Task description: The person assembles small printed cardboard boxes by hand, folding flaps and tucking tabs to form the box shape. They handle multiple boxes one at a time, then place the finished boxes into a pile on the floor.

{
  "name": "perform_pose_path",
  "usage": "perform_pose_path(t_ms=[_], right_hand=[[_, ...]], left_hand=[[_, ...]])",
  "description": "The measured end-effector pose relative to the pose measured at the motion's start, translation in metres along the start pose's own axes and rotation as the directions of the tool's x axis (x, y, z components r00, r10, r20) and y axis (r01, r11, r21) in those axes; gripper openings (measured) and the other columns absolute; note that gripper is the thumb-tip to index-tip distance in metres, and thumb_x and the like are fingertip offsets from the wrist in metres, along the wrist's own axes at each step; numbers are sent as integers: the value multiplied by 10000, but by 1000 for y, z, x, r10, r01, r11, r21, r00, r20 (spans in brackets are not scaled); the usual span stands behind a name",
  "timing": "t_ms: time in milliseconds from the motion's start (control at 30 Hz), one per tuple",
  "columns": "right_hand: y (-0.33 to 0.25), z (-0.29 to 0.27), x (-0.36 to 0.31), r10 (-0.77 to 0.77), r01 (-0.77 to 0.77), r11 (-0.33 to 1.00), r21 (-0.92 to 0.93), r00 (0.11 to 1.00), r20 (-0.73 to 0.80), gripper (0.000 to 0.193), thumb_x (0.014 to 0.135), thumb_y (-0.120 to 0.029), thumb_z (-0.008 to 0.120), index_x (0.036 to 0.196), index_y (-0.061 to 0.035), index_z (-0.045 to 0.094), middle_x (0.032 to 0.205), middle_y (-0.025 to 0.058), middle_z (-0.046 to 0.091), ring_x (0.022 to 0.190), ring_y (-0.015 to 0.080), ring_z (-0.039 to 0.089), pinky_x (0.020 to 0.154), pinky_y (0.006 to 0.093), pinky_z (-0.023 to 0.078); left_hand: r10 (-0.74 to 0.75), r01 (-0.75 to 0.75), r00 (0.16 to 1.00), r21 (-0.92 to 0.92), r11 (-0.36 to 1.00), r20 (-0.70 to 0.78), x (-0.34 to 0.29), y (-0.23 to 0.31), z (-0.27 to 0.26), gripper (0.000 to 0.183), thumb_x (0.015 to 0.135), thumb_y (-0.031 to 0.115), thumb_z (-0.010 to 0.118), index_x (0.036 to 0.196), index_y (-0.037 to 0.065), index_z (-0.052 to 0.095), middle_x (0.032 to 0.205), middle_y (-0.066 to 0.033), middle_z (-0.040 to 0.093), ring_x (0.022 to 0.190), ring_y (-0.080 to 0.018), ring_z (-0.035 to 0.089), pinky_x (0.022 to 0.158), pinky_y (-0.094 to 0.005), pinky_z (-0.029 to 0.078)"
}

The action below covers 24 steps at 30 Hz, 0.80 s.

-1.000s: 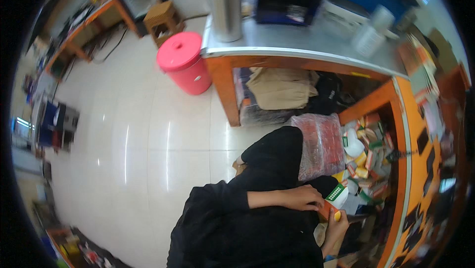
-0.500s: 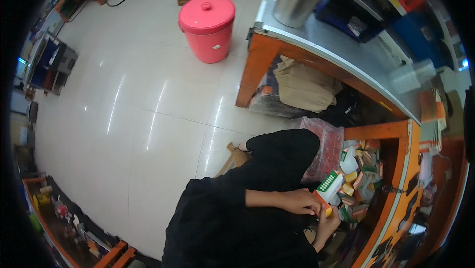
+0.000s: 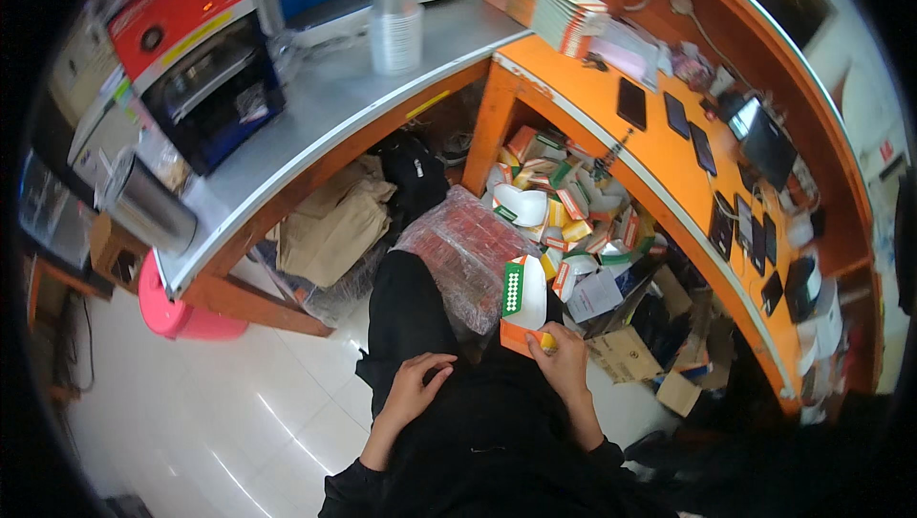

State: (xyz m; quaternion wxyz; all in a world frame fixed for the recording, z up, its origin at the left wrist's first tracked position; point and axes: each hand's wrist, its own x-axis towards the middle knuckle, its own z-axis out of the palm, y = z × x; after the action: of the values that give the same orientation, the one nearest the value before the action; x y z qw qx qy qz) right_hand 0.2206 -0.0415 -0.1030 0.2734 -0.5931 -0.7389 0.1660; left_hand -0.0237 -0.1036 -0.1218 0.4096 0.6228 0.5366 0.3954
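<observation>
My right hand (image 3: pixel 562 363) grips a paper food box (image 3: pixel 525 296) by its orange end, thumb on the near corner. The box has a white inside, a green patterned panel and a yellow patch by my fingers; its top stands open, and I cannot see anything in it. My left hand (image 3: pixel 416 388) rests over my lap, holding nothing, its fingers loosely bent and thumb apart. Beyond the box, a heap of similar cartons (image 3: pixel 573 203) in white, green, orange and yellow lies under the orange counter.
A plastic-wrapped red bundle (image 3: pixel 468 241) lies ahead of my knees, beside brown cloth (image 3: pixel 334 222). Several phones (image 3: pixel 702 148) lie on the orange counter (image 3: pixel 564 88). Stacked plastic cups (image 3: pixel 395 21) and a steel tumbler (image 3: pixel 148 203) stand on the grey table. Opened cardboard boxes (image 3: pixel 626 356) sit at right.
My view has swung right, toward the counter. Both hands were together at the box; now the left hand is away from it and only the right holds it.
</observation>
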Motion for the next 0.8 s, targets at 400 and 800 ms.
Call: perform_pose_path(t_ms=[400,800], right_hand=[[35,4,27,94,-80,992,98,984,-151,168,746,-185,686,743,-51,584,687,105,590,664,288,574,637,373,421],[47,8,178,8,-48,957,285,990,139,167,739,-198,695,763,-71,591,719,75,610,691,263,590,652,361,438]], left_hand=[[-11,-17,980,139,990,200,72,15,30,192,830,110,610,1010,44,624,887,-102,641,852,-260,615,773,-351,454],[-325,305,946,378,874,-10,177,14,10,168,797,84,614,959,47,638,904,-124,646,852,-306,594,790,-387,447]])
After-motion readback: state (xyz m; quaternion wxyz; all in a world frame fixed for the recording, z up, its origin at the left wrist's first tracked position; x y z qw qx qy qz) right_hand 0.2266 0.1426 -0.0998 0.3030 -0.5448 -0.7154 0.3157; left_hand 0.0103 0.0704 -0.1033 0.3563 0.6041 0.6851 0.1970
